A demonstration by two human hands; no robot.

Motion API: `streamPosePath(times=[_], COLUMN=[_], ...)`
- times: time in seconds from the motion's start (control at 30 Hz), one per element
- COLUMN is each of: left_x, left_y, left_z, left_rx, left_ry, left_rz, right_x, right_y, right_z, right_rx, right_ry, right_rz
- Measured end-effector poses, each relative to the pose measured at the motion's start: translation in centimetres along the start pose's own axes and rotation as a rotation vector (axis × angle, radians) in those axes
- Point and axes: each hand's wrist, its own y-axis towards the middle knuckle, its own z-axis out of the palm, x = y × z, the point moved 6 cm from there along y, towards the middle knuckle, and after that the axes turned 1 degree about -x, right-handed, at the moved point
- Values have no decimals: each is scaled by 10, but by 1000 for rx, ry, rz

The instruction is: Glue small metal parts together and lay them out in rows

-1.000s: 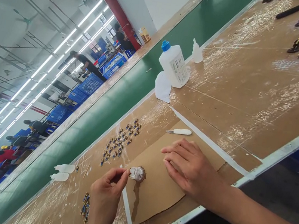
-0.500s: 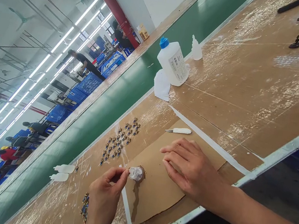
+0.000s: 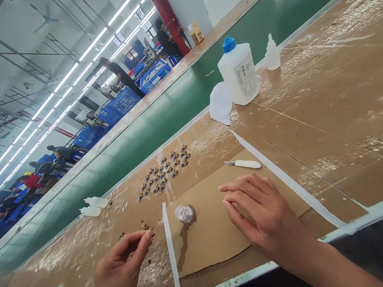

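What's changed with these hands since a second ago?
The left hand has moved left, away from the small clear container, to small dark parts on the table; it seems to pinch a tiny piece. The right hand stays over the cardboard; container and white-handled knife haven't moved.

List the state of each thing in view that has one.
Left hand: pinching a tiny dark part
Right hand: fingers loosely bent, nothing visibly held
Cardboard: flat, dark-streaked
Clear container: on the cardboard, contents unclear
Knife: lying flat, blade exposed
Large bottle: upright, blue cap on
Blue-and-gold pieces: loosely clustered
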Motion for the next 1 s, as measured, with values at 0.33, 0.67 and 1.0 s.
streamPosePath(times=[0.33,0.67,1.0], left_x=[105,113,123], left_y=[-20,-25,-24], left_z=[-19,-10,-11], left_rx=[-170,-200,-201], left_ry=[-185,-170,-89], left_rz=[-219,-218,-239], right_x=[10,10,11], right_y=[-6,-10,-9], right_z=[11,17,12], right_rx=[44,68,73], right_ry=[64,65,77], right_rz=[-17,-15,-14])
